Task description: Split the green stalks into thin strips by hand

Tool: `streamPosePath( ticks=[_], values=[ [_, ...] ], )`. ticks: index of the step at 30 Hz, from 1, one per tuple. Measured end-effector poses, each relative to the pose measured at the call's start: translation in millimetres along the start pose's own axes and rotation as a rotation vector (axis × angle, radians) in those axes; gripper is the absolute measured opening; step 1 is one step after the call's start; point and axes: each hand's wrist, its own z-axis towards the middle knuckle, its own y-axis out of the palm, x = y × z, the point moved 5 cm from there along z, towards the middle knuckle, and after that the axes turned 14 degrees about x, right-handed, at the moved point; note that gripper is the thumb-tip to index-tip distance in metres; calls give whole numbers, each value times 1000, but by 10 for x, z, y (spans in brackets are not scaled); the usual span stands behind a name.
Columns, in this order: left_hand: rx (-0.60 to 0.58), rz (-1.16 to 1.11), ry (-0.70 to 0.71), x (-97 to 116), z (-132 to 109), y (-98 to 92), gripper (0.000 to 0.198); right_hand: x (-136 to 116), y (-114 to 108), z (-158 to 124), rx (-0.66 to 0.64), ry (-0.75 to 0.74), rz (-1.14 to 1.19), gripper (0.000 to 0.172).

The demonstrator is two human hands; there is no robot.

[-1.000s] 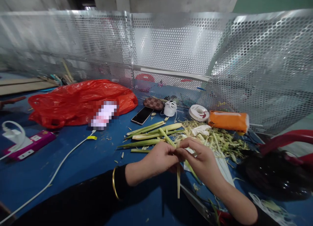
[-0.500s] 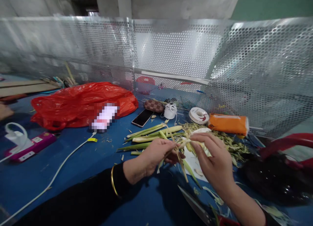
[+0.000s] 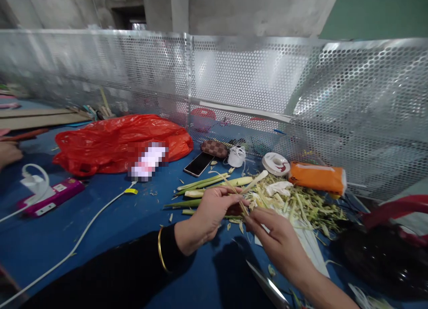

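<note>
Fingers of the left hand (image 3: pixel 205 215): pinched narrow on pale strips (image 3: pixel 258 182), right by the crossing.
Fingers of the right hand (image 3: pixel 279 237): drawn together at the strips' lower end, just beside the left fingertips, apparently pinching.
Strips: held above the blue counter (image 3: pixel 110 255), between both hands; one broad and pointing up to the right, one thin and leaning up to the left.
Crossing: best pinned firmly with the left thumb, leaving shaping to the right hand.
Pull: probably best light, even and along the fibres; risk of splitting or slipping with a sharp tug.
Blade (image 3: pixel 267 284): lying near the right forearm, tip toward the left; wise to steer the wrist clear. Rear end cut off below.
Green stalks (image 3: pixel 203 182): lying behind the left hand.
Shavings (image 3: pixel 310 206): heaped beyond the right hand.
Hidden: underside of the crossing, behind the left fingers; knotted or merely overlapped, impossible to tell.
Lit phone (image 3: pixel 149 162): screen pixelated, unreadable.
Dark red-handled object (image 3: pixel 384 260): cut off at right, hard to identify.
Another person's hand (image 3: pixel 8 154): mostly out of view at left.
</note>
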Motion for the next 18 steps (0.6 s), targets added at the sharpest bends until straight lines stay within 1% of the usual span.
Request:
streamPosePath(
  ticks=[2,4,6,8,10,13,15,16,18],
  values=[
    [34,6,16,-26,-1,-10,10,-102,-6,-9,18,-144,-47,34],
    [58,14,21,-55,5,-23,10,-167,3,-23,28,-226,-74,32],
    [68,18,25,-68,19,-37,10,-187,11,-31,32,-255,-87,31],
    [48,28,12,-64,38,-39,10,-159,7,-27,18,-230,-80,31],
    [2,52,-3,-39,50,-27,10,-64,-26,-3,20,-119,-54,34],
    [-86,101,-25,-5,39,5,16,171,-114,51,109,182,58,38],
    [-133,130,-48,-21,23,19,20,310,-140,71,187,373,226,35],
    [-151,152,-61,-45,15,21,21,356,-138,76,217,441,316,33],
    [-177,215,-74,-108,5,15,23,408,-125,79,273,518,433,31]
  ],
)
